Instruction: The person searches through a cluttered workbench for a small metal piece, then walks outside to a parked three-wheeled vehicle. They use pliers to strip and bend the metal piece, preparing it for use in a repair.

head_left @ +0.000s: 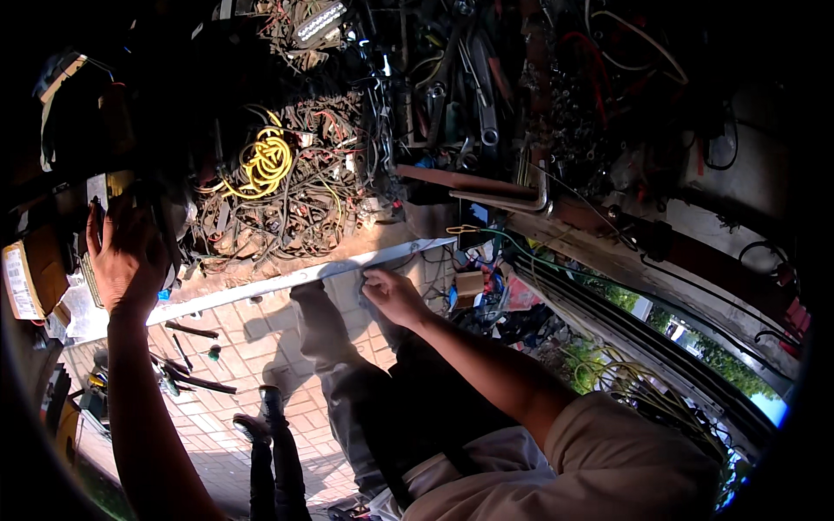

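Note:
My left hand [130,260] reaches over the left end of the bench, fingers stretched out and apart. Its fingertips are beside dark objects in deep shadow, and I cannot make out what they touch. A yellow-brown cardboard box [33,273] stands to the left of it. My right hand [395,297] is by the pale metal front edge [287,282] of the bench, its fingers curled together. Whatever is between those fingers, if anything, is hidden. Beyond the edge lies a tangled heap of dark wires [300,208], with a coil of yellow cable [265,165] on top.
Spanners [486,113] and other tools lie at the back. A brown flat bar [460,180] sits right of the wire heap. Dark rods [204,380] lie on the brick paving [208,417], where another person's dark legs [282,460] show. Looped yellow cables [625,373] hang at the right.

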Demonstrator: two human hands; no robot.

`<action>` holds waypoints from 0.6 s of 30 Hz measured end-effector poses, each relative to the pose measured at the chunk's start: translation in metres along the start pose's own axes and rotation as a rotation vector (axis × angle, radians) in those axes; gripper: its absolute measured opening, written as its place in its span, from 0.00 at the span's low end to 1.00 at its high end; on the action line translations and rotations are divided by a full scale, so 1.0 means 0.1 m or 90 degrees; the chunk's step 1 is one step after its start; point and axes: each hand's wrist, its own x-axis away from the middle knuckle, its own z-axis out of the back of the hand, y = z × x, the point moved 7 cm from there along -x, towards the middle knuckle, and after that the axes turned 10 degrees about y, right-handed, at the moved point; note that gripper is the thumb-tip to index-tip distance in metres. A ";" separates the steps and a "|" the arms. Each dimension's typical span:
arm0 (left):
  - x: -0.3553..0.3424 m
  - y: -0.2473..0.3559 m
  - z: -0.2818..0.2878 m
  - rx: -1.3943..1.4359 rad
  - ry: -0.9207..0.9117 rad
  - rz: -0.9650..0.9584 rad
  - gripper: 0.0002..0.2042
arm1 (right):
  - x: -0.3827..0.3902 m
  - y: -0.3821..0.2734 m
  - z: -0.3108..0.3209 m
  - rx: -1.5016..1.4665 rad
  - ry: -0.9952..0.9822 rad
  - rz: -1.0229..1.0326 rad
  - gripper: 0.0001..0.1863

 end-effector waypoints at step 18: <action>0.07 -0.12 -0.10 -0.004 -0.020 0.011 0.10 | -0.60 -0.01 0.42 0.134 -0.020 -0.006 0.18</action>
